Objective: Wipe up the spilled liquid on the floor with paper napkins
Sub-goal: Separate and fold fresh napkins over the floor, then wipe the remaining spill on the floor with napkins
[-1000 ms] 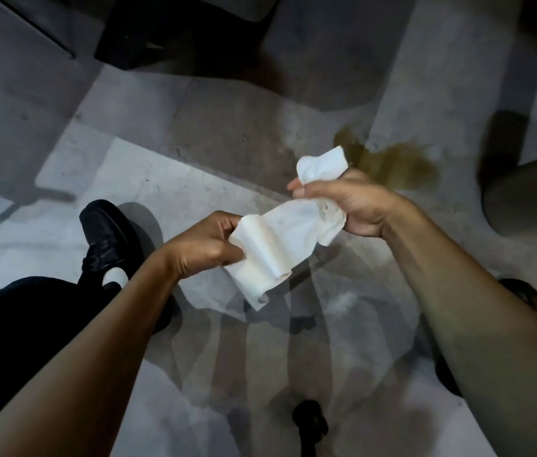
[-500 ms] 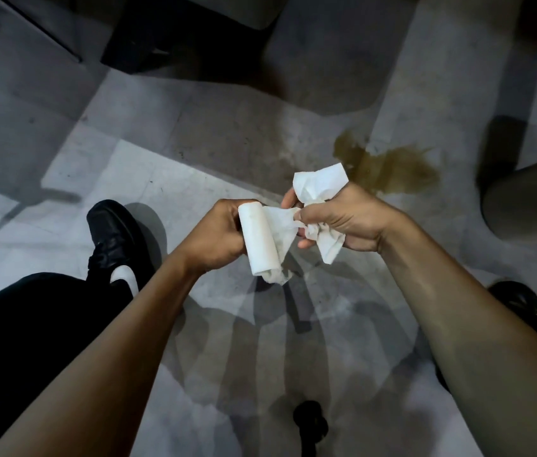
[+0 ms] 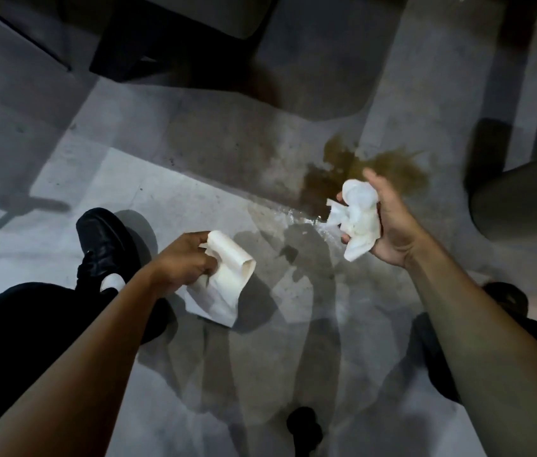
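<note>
Hands now apart — napkin torn in two since a second ago. Right hand (image 3: 389, 225) grips crumpled wad (image 3: 357, 216) above near edge of brown spill (image 3: 372, 166) on floor (image 3: 168, 206). Left hand (image 3: 183, 263) pinches remaining napkin piece (image 3: 224, 285) — spare. Wiping likely next; spill not yet touched.

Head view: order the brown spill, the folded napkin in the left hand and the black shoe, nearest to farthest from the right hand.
1. Brown spill: on the floor just beyond the right hand.
2. Folded napkin: to its left, held by the left hand.
3. Black shoe: farthest left.
</note>
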A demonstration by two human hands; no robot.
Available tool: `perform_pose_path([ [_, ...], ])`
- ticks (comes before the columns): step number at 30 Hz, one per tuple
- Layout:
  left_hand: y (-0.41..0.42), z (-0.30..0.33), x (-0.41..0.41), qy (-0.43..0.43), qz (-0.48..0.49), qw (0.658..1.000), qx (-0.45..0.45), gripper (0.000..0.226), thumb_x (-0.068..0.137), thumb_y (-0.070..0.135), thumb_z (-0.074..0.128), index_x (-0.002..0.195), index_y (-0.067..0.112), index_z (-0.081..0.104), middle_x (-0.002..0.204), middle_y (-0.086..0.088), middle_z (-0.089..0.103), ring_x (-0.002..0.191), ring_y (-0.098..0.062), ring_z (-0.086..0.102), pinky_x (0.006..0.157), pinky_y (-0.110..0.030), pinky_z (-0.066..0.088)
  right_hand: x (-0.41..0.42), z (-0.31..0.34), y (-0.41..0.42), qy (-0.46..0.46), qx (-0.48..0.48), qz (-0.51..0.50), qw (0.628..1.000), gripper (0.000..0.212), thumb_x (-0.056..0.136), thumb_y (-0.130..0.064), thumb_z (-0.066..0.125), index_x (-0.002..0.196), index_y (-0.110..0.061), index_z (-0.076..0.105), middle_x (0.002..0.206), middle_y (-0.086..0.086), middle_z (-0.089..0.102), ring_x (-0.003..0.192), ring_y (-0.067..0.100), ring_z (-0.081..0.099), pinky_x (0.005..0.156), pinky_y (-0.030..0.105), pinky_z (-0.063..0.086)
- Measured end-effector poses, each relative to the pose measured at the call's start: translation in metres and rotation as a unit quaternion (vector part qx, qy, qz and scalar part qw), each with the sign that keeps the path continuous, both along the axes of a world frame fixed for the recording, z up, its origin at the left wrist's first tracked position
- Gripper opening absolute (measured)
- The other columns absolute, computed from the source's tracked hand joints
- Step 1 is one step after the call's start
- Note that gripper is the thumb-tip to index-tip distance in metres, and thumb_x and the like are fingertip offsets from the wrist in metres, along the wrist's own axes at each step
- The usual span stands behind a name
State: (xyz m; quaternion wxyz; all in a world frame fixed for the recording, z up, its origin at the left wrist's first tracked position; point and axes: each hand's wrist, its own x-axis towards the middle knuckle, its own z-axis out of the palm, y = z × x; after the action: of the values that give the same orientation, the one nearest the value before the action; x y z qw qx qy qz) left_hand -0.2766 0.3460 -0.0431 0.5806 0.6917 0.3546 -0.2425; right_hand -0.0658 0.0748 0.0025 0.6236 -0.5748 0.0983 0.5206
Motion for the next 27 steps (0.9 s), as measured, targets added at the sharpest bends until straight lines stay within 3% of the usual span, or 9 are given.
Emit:
perform_pose_path([
  [2,0.007,-0.020,-0.004,0.032,0.080,0.996,0.035,0.042,0.076,-0.012,0.061,0.107,0.015,0.070,0.091,-0.014,0.073,0.075,-0.028,0.065,0.059,-0.029,0.049,0.002,-0.026,-0.015,0.022,0.023,-0.041,0.999,0.046,0.089,-0.060,0.049,0.076,-0.016,0.041,0.074,0.006,0.036,0.067,0.022,0.037,0.060,0.033,0.029],
  [5,0.018,-0.048,-0.006,0.068,0.153,0.978,0.120,0.057,0.080,0.004,0.063,0.136,0.013,0.056,0.109,-0.020,0.070,0.087,-0.038,0.068,0.070,-0.038,0.056,0.001,-0.058,-0.030,0.004,-0.038,-0.092,0.995,0.024,0.091,-0.040,0.045,0.085,-0.019,0.055,0.080,0.005,0.052,0.075,0.026,0.046,0.061,0.033,0.034],
  [9,0.019,-0.054,0.003,0.117,0.065,0.942,0.307,0.077,0.086,0.015,0.063,0.156,0.017,0.030,0.129,-0.022,0.062,0.119,-0.044,0.058,0.099,-0.045,0.048,-0.001,-0.076,-0.030,-0.106,-0.207,-0.067,0.970,0.026,0.091,-0.004,0.045,0.112,-0.017,0.054,0.099,0.012,0.063,0.069,0.023,0.057,0.052,0.026,0.042],
  [12,-0.001,-0.046,0.029,0.023,0.019,0.931,0.364,0.061,0.083,0.016,0.065,0.143,0.016,0.051,0.128,-0.025,0.060,0.121,-0.044,0.056,0.103,-0.044,0.047,0.003,-0.087,-0.035,-0.218,-0.302,0.002,0.928,0.022,0.096,-0.008,0.053,0.114,-0.019,0.054,0.098,-0.001,0.063,0.072,0.015,0.060,0.058,0.026,0.049],
  [16,-0.064,-0.040,0.092,-0.089,-0.038,0.963,0.253,0.029,0.088,0.010,0.069,0.115,0.018,0.071,0.113,-0.009,0.072,0.098,-0.026,0.069,0.091,-0.026,0.051,0.013,-0.102,-0.056,-0.337,-0.365,-0.004,0.868,0.030,0.091,-0.022,0.072,0.117,-0.023,0.058,0.106,-0.003,0.068,0.094,0.019,0.066,0.083,0.031,0.053],
  [19,-0.109,-0.036,0.142,-0.098,-0.053,0.989,0.092,0.035,0.092,0.009,0.066,0.121,0.027,0.066,0.112,0.001,0.069,0.095,-0.017,0.068,0.097,-0.041,0.058,0.025,-0.102,-0.060,-0.347,-0.316,-0.040,0.882,0.028,0.088,-0.029,0.077,0.113,-0.030,0.062,0.105,-0.004,0.074,0.093,0.016,0.071,0.082,0.029,0.056],
  [22,-0.149,-0.031,0.188,-0.107,-0.074,0.990,-0.060,0.061,0.091,0.011,0.072,0.144,0.032,0.052,0.121,0.011,0.065,0.091,-0.019,0.071,0.085,-0.048,0.060,0.037,-0.106,-0.058,-0.314,-0.239,-0.072,0.916,0.022,0.086,-0.032,0.075,0.106,-0.031,0.065,0.102,-0.001,0.077,0.094,0.020,0.074,0.086,0.045,0.060],
  [25,-0.178,-0.040,0.218,-0.177,-0.078,0.980,-0.034,0.056,0.087,0.002,0.076,0.138,0.018,0.061,0.119,0.006,0.069,0.092,-0.001,0.069,0.085,-0.020,0.057,0.049,-0.106,-0.056,-0.262,-0.187,-0.101,0.941,0.011,0.093,-0.018,0.072,0.102,-0.022,0.072,0.102,0.007,0.078,0.098,0.029,0.074,0.092,0.054,0.058],
  [27,-0.185,-0.052,0.229,-0.171,-0.051,0.984,0.004,0.046,0.084,0.002,0.079,0.128,0.011,0.068,0.115,0.000,0.072,0.101,-0.009,0.070,0.091,-0.020,0.055,0.057,-0.103,-0.061,-0.184,-0.136,-0.134,0.964,0.016,0.095,-0.007,0.065,0.106,-0.011,0.075,0.106,0.011,0.077,0.100,0.034,0.072,0.097,0.054,0.056],
])
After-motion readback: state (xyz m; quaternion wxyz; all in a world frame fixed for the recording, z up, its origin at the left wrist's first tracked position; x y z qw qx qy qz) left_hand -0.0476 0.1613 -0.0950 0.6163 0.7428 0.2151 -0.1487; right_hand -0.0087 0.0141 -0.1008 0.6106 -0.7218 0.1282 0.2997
